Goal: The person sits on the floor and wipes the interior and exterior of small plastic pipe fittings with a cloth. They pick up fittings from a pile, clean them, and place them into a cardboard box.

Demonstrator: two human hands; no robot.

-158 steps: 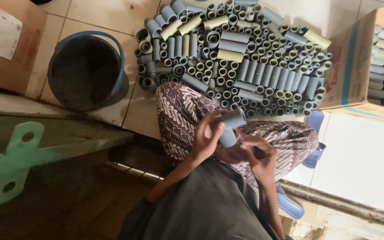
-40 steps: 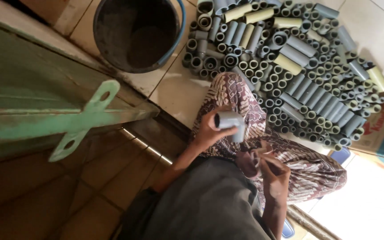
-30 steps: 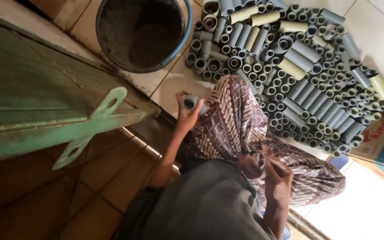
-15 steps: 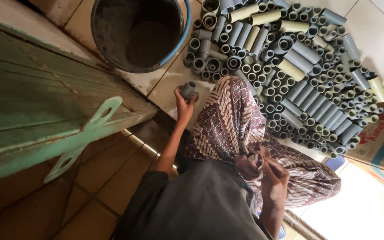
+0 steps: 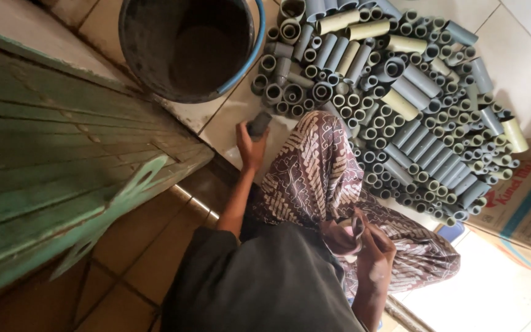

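My left hand (image 5: 250, 144), at upper centre of the frame, is closed around a short grey pipe piece (image 5: 259, 123); fingers wrap its lower half and its upper end shows free. Compared with half a second ago, this hand has reached a little farther out over the pale floor tile, toward the lower rim of the dark bucket (image 5: 155, 74) with the blue handle, and the pipe piece now lies nearer the edge of the pipe pile (image 5: 394, 104). The piece's long axis runs obliquely, lower left to upper right in the frame, its free end pointing toward the nearest standing pipes of the pile; it touches neither the bucket nor the pile.

My right hand (image 5: 367, 237), at lower centre-right, rests on my patterned cloth lap (image 5: 314, 178), fingers curled about something small and thin; what it is I cannot tell. It has scarcely shifted since the earlier frame.

The pile, upper right, mixes grey and cream cut pipes, some on end, some lying flat. A green wooden plank (image 5: 62, 178) crosses the left side; a cardboard box (image 5: 523, 197) sits at the right edge.
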